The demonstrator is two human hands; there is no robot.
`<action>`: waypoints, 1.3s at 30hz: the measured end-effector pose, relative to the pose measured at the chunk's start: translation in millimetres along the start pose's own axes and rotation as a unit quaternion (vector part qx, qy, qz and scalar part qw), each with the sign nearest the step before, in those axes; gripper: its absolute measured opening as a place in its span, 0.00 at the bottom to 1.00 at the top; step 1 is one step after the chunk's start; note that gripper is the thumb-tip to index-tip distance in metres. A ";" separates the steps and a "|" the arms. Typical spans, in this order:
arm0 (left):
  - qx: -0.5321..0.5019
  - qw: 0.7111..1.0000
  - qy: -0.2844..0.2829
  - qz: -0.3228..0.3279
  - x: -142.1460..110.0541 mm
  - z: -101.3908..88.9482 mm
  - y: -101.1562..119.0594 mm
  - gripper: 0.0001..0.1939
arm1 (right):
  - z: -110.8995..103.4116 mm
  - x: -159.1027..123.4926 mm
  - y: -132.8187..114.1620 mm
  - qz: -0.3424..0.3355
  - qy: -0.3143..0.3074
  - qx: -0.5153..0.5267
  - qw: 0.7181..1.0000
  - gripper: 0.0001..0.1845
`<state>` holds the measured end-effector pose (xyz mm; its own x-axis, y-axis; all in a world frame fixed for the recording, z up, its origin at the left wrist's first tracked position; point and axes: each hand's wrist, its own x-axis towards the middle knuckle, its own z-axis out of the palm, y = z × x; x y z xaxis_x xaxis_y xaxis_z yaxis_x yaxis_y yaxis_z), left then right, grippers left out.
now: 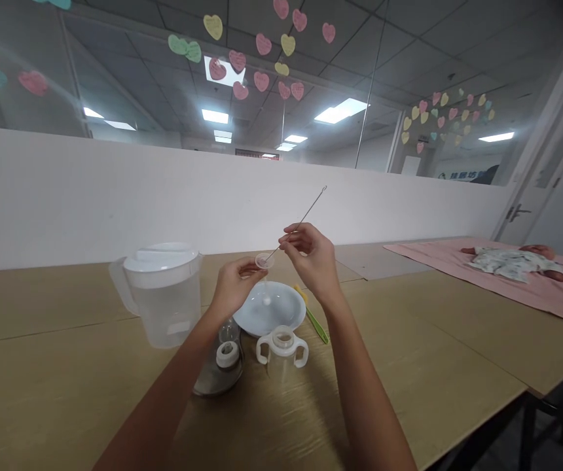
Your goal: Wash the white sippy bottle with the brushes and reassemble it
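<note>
Tray (213, 383) partly hidden by left forearm (183, 376); can't make out everything on it. Writing on heart notes (263, 44) too small to read. Far-right door (546, 170) and near-right stool (549, 409) cut off by edge.

Hands Work Thin Wire Tool Above White Bowl

The left hand (236, 282) is holding a small clear cup-shaped piece (264, 261) as the right hand (313, 256) is guiding the wire tool (311, 207) into it. A two-handled bottle (282, 352) is standing before the bowl (281, 317), near a lidded pitcher (166, 294).
</note>
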<state>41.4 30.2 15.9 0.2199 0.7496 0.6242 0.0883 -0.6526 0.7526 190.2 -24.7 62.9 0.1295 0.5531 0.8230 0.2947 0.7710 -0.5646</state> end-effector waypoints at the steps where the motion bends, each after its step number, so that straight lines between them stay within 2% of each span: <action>1: -0.011 1.000 0.002 -0.004 0.3 0.1 -0.6 0.12 | 0.1 0.2 1.9 0.001 0.002 -0.012 1.000 0.08; 7: -0.012 1.000 0.014 -0.016 1.3 -2.6 -6.6 0.13 | -3.0 -1.1 -0.8 0.012 -0.043 -0.068 0.997 0.06; 10: -0.012 1.000 0.010 -0.018 1.3 -2.7 -7.4 0.13 | -4.5 -1.7 -4.0 0.009 -0.040 -0.112 0.993 0.05; 17: -0.004 1.000 0.002 -0.026 -1.6 0.0 6.2 0.12 | -3.0 -3.6 -8.8 0.005 -0.047 -0.186 0.981 0.04; 21: -0.002 1.000 -0.019 -0.022 -1.6 -0.3 3.9 0.11 | 6.1 -5.0 -0.1 0.029 -0.061 -0.226 0.972 0.04; 25: 0.003 0.997 -0.070 -0.029 -0.8 -0.4 -7.3 0.12 | 10.3 -5.0 7.7 0.047 -0.090 -0.209 0.973 0.08; 27: 0.011 0.996 -0.087 -0.034 -1.5 0.6 -10.3 0.12 | 7.1 -4.5 5.2 0.051 -0.076 -0.164 0.982 0.10; 30: 0.022 0.994 -0.099 -0.040 -3.9 3.2 -9.8 0.12 | -0.4 -4.2 -4.0 0.046 -0.012 -0.076 0.996 0.14; 32: 0.015 0.993 -0.106 -0.041 -5.8 4.9 -8.4 0.12 | -3.4 -4.4 -9.5 0.034 0.023 -0.055 0.998 0.15; 36: -0.008 0.992 -0.113 -0.046 -8.4 7.9 -7.1 0.10 | -0.9 -5.5 -12.1 0.003 0.037 -0.100 0.994 0.13; 39: -0.036 0.993 -0.094 -0.053 -8.7 10.1 -6.3 0.09 | 4.4 -6.3 -8.5 -0.018 0.035 -0.139 0.990 0.12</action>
<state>48.7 26.6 3.7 0.3919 0.7748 0.4961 0.0516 -0.5569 0.8290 182.7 -33.3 62.2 0.1768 0.4966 0.8498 0.5478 0.6677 -0.5041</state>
